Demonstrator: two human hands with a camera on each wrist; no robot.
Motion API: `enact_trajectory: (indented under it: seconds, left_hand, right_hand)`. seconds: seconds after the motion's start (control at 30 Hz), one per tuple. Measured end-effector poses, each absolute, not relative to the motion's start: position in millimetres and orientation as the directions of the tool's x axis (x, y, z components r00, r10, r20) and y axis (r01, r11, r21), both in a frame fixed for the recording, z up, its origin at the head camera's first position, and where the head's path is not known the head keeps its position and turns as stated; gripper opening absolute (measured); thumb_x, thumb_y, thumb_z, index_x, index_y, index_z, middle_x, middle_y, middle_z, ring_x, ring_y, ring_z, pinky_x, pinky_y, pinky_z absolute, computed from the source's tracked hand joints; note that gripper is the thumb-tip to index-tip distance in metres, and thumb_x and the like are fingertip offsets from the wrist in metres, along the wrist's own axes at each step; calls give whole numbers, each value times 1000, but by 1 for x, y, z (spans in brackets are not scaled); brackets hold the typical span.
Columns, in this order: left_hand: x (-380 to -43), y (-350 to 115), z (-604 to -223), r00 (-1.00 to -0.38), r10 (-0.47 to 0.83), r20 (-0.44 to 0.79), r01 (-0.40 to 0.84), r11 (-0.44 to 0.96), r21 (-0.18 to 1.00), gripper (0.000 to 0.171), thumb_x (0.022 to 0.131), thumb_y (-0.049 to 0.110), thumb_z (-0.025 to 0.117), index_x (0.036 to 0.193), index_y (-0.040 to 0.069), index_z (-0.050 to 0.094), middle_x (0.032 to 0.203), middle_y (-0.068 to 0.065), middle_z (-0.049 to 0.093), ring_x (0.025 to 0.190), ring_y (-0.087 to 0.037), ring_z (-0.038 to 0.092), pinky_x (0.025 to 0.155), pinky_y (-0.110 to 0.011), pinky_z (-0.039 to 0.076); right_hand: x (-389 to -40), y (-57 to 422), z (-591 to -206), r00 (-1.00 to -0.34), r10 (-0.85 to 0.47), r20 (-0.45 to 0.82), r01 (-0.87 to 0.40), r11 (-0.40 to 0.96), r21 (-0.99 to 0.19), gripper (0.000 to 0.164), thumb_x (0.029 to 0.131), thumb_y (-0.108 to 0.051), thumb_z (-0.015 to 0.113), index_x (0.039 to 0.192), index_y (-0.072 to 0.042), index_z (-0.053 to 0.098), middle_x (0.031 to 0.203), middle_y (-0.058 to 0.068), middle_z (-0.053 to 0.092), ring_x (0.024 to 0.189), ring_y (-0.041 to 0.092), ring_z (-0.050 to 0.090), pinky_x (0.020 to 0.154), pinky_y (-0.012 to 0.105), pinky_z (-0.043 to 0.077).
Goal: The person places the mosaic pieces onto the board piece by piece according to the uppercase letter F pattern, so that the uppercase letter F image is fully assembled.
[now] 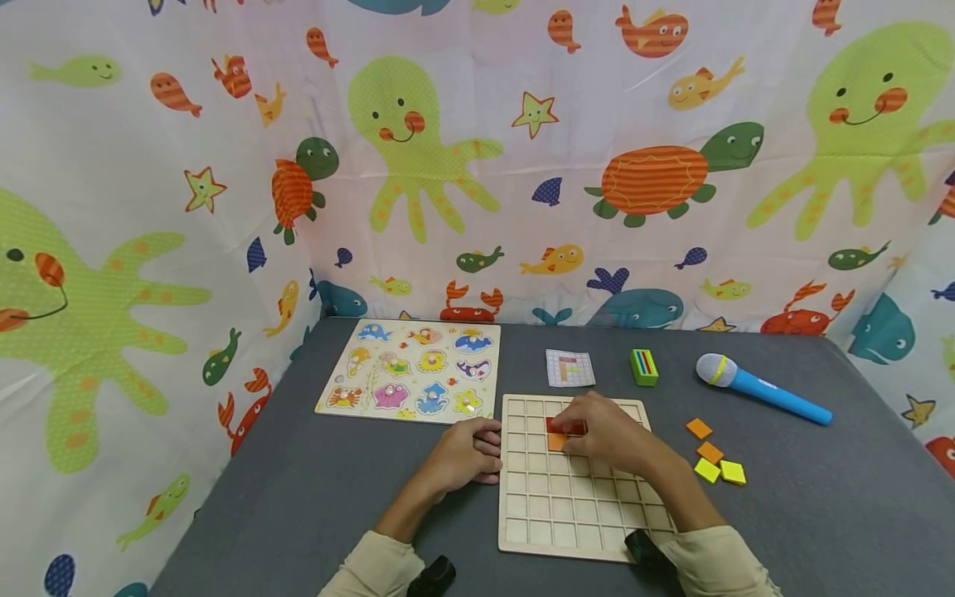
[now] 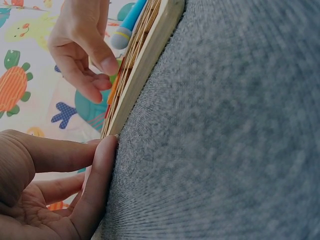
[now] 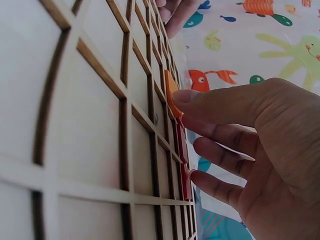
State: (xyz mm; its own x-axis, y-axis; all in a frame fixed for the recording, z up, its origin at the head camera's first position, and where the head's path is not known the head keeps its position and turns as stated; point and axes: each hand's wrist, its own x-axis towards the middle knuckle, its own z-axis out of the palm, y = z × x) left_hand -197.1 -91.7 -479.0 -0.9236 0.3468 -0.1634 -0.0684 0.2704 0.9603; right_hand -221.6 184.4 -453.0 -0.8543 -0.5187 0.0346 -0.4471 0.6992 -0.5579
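Note:
A wooden grid board [image 1: 574, 531] lies flat on the grey table. My left hand [image 1: 466, 454] grips its left edge, with thumb and index finger meeting there in the left wrist view. Over the upper cells, my right hand [image 1: 608, 431] pinches an orange square tile [image 3: 171, 92] between thumb and index finger; the tile sits slightly tilted at its cell. Red tiles [image 3: 181, 142] lie in neighbouring cells, partly covered by the right hand in the head view. The other right fingers are loosely bent above them.
Loose orange tiles [image 1: 699, 429] and yellow tiles [image 1: 733, 473] lie right of the board. Behind it are a printed grid card [image 1: 569, 368], a green block with coloured strips [image 1: 643, 367] and a sea-animal puzzle [image 1: 410, 387]. A blue toy microphone [image 1: 779, 396] lies at the right.

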Motion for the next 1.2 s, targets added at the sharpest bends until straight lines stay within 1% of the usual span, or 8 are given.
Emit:
enact_trajectory:
  seconds: [0.23, 0.4, 0.63, 0.67, 0.77, 0.93, 1.03, 1.2]
  left_hand:
    - [-196, -92, -477, -923, 349, -164, -75, 256, 964, 59, 88, -9, 75, 144, -6, 56, 115, -16, 62, 92, -18, 67, 71, -36, 69]
    - [-195, -92, -476, -926, 347, -152, -65, 251, 966, 60, 88, -10, 75, 145, -7, 56, 115, -17, 62, 92, -19, 67, 71, -38, 69]
    - [-195, -92, -476, -925, 347, -155, -66, 257, 964, 60, 88, -10, 75, 144, -7, 56, 115, -17, 62, 92, -19, 67, 71, -37, 69]
    - [-195, -92, -476, -924, 348, -156, -66, 257, 964, 60, 88, -10, 75, 144, -7, 56, 115, -17, 62, 92, -19, 67, 71, -37, 69]
    - [-194, -92, -476, -924, 349, -157, -67, 258, 964, 60, 87, -11, 75, 144, -8, 56, 115, -18, 62, 92, -19, 66, 71, -36, 69]
    - [-194, -92, -475, -923, 352, -158, -67, 257, 964, 59, 88, -10, 75, 144, -8, 56, 115, -18, 62, 92, -19, 66, 72, -36, 69]
    - [-193, -92, -474, -922, 352, -160, -71, 253, 965, 59, 88, -10, 75, 144, -8, 56, 115, -18, 62, 92, -20, 66, 72, -36, 69]
    - [-193, -92, -474, -923, 350, -159, -72, 249, 966, 59, 88, -10, 75, 144, -8, 56, 115, -18, 62, 92, -20, 66, 71, -36, 69]
  right_hand:
    - [-221, 183, -453, -859, -511, 22, -432, 702, -566, 29, 90, -14, 84, 118, -9, 81, 113, -3, 76, 104, 18, 58, 87, 37, 54]
    - [-220, 184, -452, -871, -491, 10, -403, 704, -585, 29, 91, -14, 83, 119, -10, 80, 116, -1, 76, 106, 19, 59, 87, 38, 55]
    - [-218, 196, -450, -894, -447, 12, -363, 709, -605, 31, 92, -17, 82, 122, -12, 79, 108, -1, 71, 102, 22, 57, 84, 38, 55]
    - [-218, 198, -449, -896, -444, 17, -364, 711, -602, 30, 93, -18, 82, 122, -13, 79, 110, -1, 71, 103, 22, 58, 84, 38, 55]
    - [-217, 205, -449, -900, -436, 26, -363, 713, -600, 31, 93, -18, 82, 123, -12, 78, 109, 0, 71, 101, 22, 57, 82, 37, 55]
    - [-216, 218, -446, -911, -410, 34, -345, 716, -607, 32, 92, -15, 80, 124, -8, 77, 100, -1, 70, 98, 22, 57, 78, 34, 53]
    - [-214, 226, -445, -915, -401, 45, -345, 718, -604, 31, 92, -13, 78, 123, -8, 77, 100, -2, 70, 97, 21, 58, 78, 34, 54]
    - [-209, 242, -445, -925, -378, 51, -332, 734, -592, 29, 94, -15, 77, 122, -8, 77, 100, -4, 70, 99, 21, 60, 78, 34, 54]
